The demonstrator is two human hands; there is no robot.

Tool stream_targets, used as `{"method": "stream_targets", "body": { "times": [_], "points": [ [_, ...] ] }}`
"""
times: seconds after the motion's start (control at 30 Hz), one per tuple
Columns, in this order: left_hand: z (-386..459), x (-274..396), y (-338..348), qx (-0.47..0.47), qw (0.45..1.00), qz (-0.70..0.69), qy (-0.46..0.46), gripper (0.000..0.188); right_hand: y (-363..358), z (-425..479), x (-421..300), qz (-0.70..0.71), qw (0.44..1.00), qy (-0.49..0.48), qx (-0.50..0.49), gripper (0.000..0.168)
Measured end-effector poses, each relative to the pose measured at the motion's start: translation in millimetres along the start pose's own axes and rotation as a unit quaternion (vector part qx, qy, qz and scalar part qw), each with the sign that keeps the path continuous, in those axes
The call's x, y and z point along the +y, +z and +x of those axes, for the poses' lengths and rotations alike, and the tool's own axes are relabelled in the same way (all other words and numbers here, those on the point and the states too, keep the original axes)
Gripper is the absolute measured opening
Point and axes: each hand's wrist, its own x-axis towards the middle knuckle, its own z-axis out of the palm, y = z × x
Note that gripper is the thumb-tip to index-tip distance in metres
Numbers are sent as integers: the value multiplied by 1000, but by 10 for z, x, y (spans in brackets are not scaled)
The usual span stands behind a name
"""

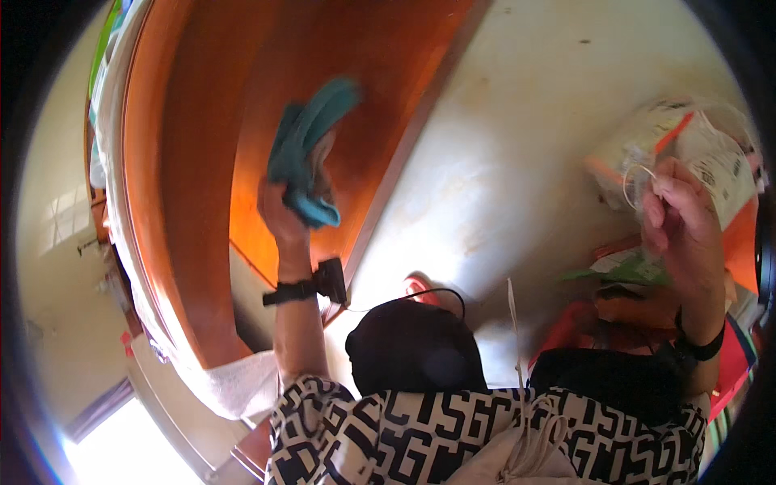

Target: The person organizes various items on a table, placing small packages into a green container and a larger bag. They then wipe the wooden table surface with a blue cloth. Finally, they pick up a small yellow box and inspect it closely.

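Observation:
My left hand (282, 209) grips a folded teal cloth (297, 145), slightly blurred, in front of a glossy orange-brown wooden panel (388, 73). Whether the cloth touches the wood I cannot tell. On the right, my right hand (679, 206) is raised with its fingers closed on a thin pale loop (625, 185), perhaps a rubber band. Behind that hand lies a clear plastic bag (721, 163) with printed packaging in it.
Pale, stained floor (485, 151) stretches between the wooden furniture and the bag. Below the bag are a green sheet (636, 270) and red items (570, 324). A small red object (421, 288) lies beyond my black-clothed knee (418, 345). White fabric (242, 382) hangs at the furniture's lower edge.

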Motion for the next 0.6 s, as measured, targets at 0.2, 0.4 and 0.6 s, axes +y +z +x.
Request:
{"method": "stream_targets", "body": {
  "times": [0.2, 0.4, 0.6],
  "points": [
    [-1081, -1102, -1505, 361, 898, 169, -187, 48, 81, 108, 42, -23, 999, 17, -21, 13],
    [-235, -1555, -1634, 158, 888, 318, -293, 44, 6, 90, 101, -14, 999, 20, -31, 13],
    [998, -813, 1012, -120, 811, 568, 72, 46, 116, 8, 73, -82, 996, 13, 24, 16]
  ]
}}
